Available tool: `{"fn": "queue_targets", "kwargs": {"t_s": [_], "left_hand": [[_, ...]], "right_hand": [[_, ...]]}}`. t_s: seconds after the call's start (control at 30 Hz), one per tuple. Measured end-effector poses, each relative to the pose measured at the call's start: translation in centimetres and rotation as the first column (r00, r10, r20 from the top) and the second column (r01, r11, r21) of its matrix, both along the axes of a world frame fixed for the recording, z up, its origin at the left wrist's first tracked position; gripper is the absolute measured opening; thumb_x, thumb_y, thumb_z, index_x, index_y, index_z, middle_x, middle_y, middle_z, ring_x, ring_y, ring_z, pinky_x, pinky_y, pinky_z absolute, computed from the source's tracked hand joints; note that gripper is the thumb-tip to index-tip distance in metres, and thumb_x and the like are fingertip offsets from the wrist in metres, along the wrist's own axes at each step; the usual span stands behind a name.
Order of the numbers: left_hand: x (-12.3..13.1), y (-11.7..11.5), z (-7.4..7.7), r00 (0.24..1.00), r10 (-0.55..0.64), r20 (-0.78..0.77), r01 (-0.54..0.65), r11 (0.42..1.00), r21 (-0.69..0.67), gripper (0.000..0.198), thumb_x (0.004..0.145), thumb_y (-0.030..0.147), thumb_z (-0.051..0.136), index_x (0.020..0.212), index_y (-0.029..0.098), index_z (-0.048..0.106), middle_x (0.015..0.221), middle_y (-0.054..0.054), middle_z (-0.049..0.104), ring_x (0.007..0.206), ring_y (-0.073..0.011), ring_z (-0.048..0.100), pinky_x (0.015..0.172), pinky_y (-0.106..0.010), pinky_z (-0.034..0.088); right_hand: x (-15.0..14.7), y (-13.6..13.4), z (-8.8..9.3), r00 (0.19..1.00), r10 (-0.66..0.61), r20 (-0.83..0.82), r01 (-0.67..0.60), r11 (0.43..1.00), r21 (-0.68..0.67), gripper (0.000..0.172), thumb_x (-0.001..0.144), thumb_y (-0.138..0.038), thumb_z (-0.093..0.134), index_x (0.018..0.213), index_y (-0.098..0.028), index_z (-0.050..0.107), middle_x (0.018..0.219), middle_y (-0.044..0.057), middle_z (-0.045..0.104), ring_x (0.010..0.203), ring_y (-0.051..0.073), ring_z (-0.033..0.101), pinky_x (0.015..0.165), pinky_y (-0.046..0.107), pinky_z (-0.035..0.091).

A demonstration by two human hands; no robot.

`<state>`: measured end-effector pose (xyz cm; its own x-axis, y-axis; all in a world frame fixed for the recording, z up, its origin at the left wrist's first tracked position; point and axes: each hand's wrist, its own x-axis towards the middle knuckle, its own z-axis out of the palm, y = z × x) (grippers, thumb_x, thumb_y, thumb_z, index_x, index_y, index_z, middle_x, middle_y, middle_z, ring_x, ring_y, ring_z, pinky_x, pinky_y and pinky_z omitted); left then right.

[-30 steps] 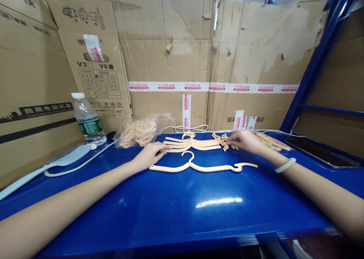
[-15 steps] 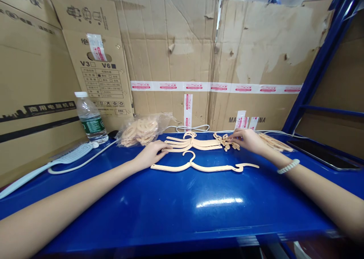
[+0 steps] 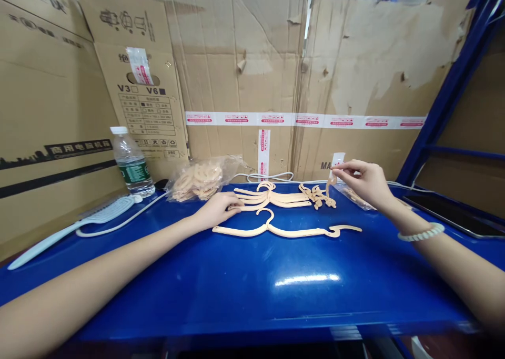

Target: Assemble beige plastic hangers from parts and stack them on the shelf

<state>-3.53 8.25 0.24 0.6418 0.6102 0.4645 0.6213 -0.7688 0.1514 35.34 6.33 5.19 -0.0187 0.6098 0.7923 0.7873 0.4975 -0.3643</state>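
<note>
My left hand (image 3: 219,210) pinches the left tip of the nearest beige hanger (image 3: 252,208) in a small stack of hangers (image 3: 290,197). Raised above the table, my right hand (image 3: 365,183) holds a small curved beige hook piece (image 3: 330,184) by its top between thumb and fingertips. Below that piece lies a loose pile of similar hook pieces (image 3: 315,196), against the stack's right end. In front of the stack a separate hanger (image 3: 295,234) lies flat, its own hook upward. A wavy beige piece (image 3: 345,228) sits at its right end.
A clear bag of beige parts (image 3: 197,180) lies behind my left hand. Further left are a water bottle (image 3: 134,164) and a pale hairbrush (image 3: 106,214). At right, another bag (image 3: 357,197) and a dark phone (image 3: 453,214) lie on the blue table (image 3: 236,290). Cardboard (image 3: 244,80) walls the back.
My right hand has lifted up and to the right from the pile with one hook piece in its fingers. My left hand has stayed at the hanger's tip. The view shifted slightly.
</note>
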Motion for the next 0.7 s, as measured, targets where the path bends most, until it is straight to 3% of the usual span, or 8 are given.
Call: {"fn": "queue_targets", "kwargs": {"t_s": [0.13, 0.3, 0.47, 0.57, 0.7], "left_hand": [[-0.1, -0.3, 0.6, 1.0, 0.002, -0.023, -0.001, 1.0, 0.022, 0.006, 0.082, 0.017, 0.059, 0.083, 0.016, 0.065, 0.08, -0.004, 0.063, 0.071, -0.0155, 0.06, 0.065, -0.025, 0.046], [-0.5, -0.8, 1.3, 0.999, 0.028, -0.016, -0.027, 0.998, 0.06, 0.004, 0.081, 0.019, 0.057, 0.081, 0.016, 0.06, 0.077, -0.002, 0.058, 0.069, -0.0152, 0.057, 0.062, -0.025, 0.044], [-0.7, -1.1, 1.4, 0.998, 0.053, 0.038, -0.055, 0.997, 0.052, 0.004, 0.084, 0.021, 0.056, 0.084, 0.017, 0.058, 0.072, 0.0, 0.063, 0.065, -0.0137, 0.06, 0.061, -0.024, 0.045], [-0.4, -1.5, 1.1, 0.994, 0.061, 0.095, -0.065, 0.997, 0.045, 0.004, 0.084, 0.02, 0.058, 0.086, 0.017, 0.059, 0.075, -0.001, 0.066, 0.066, -0.0138, 0.062, 0.063, -0.024, 0.048], [0.4, -1.9, 0.1, 0.949, 0.054, 0.311, -0.074, 0.996, 0.052, 0.002, 0.081, 0.017, 0.062, 0.081, 0.018, 0.06, 0.075, 0.0, 0.068, 0.067, -0.0138, 0.062, 0.065, -0.025, 0.05]], "right_hand": [[-0.9, -0.7, 0.2, 0.986, 0.035, -0.16, -0.049, 0.995, -0.082, 0.032, 0.073, -0.047, 0.066, 0.081, -0.016, 0.074, 0.047, -0.004, 0.044, 0.047, 0.011, 0.039, 0.048, 0.026, 0.031], [-1.5, -0.9, -0.1, 0.945, 0.076, -0.317, -0.141, 0.972, -0.187, 0.039, 0.072, -0.05, 0.069, 0.087, -0.015, 0.072, 0.046, -0.003, 0.049, 0.043, 0.009, 0.038, 0.043, 0.024, 0.029], [-2.2, -1.2, -0.1, 0.857, 0.188, -0.48, -0.361, 0.883, -0.3, 0.044, 0.067, -0.053, 0.074, 0.088, -0.014, 0.068, 0.054, 0.003, 0.063, 0.046, 0.014, 0.056, 0.044, 0.024, 0.044], [-2.7, -1.4, -0.1, 0.837, 0.184, -0.516, -0.4, 0.849, -0.347, 0.039, 0.068, -0.048, 0.076, 0.089, -0.016, 0.067, 0.067, 0.008, 0.071, 0.057, 0.019, 0.067, 0.049, 0.026, 0.052], [-3.3, -1.5, -0.3, 0.791, 0.167, -0.589, -0.436, 0.829, -0.35, 0.023, 0.074, -0.036, 0.076, 0.084, -0.016, 0.069, 0.076, 0.01, 0.074, 0.073, 0.023, 0.072, 0.064, 0.029, 0.06]]}}
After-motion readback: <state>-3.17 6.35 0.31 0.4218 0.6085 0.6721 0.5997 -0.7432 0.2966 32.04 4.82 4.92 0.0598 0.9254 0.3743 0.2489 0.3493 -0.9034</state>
